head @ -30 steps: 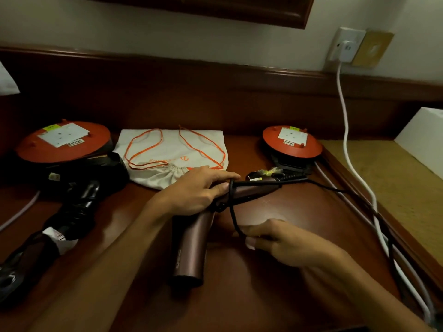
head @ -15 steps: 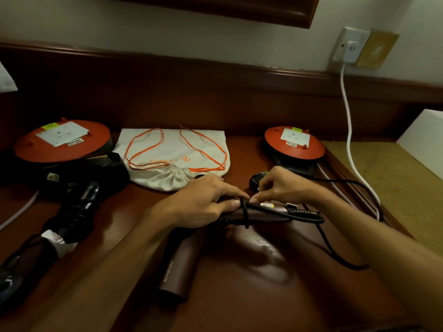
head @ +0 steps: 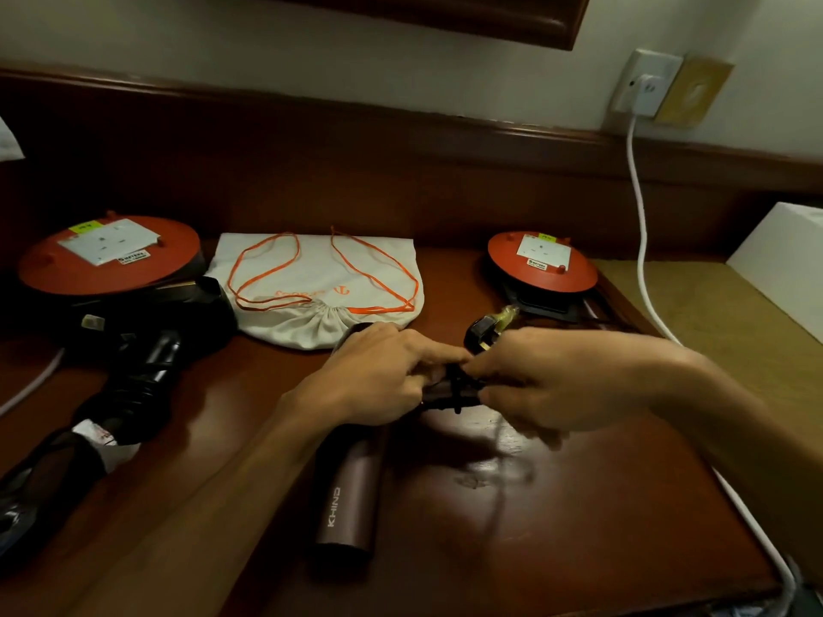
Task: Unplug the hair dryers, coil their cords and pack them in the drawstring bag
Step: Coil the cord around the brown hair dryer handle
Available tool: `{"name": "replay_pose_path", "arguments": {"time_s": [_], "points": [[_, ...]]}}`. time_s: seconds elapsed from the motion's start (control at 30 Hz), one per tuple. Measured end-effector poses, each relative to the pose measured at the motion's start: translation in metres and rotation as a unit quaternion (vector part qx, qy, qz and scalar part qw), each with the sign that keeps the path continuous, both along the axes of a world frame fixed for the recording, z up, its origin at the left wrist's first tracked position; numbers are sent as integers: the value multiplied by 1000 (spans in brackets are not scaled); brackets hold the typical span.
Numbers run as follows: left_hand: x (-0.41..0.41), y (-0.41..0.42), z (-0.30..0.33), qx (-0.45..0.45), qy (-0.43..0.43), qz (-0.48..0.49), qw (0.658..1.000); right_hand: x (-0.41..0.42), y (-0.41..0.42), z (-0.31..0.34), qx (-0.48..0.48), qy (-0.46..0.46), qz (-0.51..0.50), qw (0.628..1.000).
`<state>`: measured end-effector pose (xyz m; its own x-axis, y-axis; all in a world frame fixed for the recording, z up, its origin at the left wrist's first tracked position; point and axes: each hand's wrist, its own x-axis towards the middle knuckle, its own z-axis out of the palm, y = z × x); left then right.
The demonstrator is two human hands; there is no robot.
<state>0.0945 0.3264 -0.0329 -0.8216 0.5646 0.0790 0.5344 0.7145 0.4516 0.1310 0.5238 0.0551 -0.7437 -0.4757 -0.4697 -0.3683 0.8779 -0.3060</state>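
Observation:
A brown hair dryer (head: 347, 496) lies on the wooden desk (head: 556, 505), barrel toward me. My left hand (head: 383, 380) grips its folded handle. My right hand (head: 543, 385) pinches the black cord (head: 455, 389) wound tightly around that handle. The cord's black plug (head: 483, 334) pokes out just behind my right hand. A black hair dryer (head: 147, 362) lies at the left, its cord bunched near the front left edge. The white drawstring bag (head: 320, 282) with orange strings lies flat behind my hands, mouth gathered shut.
Two orange extension reels sit at the back, one left (head: 107, 256), one right (head: 541, 260). A white cable (head: 641, 224) runs from the wall socket (head: 643, 86) down along the desk's right edge. A white box (head: 784, 260) stands far right.
My right hand came up from the front of the desk to the handle, taking in the loose cord loop. The cord now sits wrapped tight, with the plug by my right hand.

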Motion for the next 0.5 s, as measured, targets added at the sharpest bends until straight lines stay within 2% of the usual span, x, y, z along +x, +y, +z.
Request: {"name": "replay_pose_path", "arguments": {"time_s": [0.1,0.2,0.27,0.4,0.5], "points": [[5,3,1,1,-1,6,1000,15,4,2,8,8,-3,1000],[1,1,1,22,1,11,1000,27,9,-11,24,119,-27,992],[-3,-3,-2,39,2,18,999,37,11,-25,-15,144,-55,988],[-5,-4,-4,43,-10,19,999,45,20,-38,-157,3,-84,984],[-8,-12,-5,116,-57,19,991,43,32,-47,-265,-130,-86,952]]}}
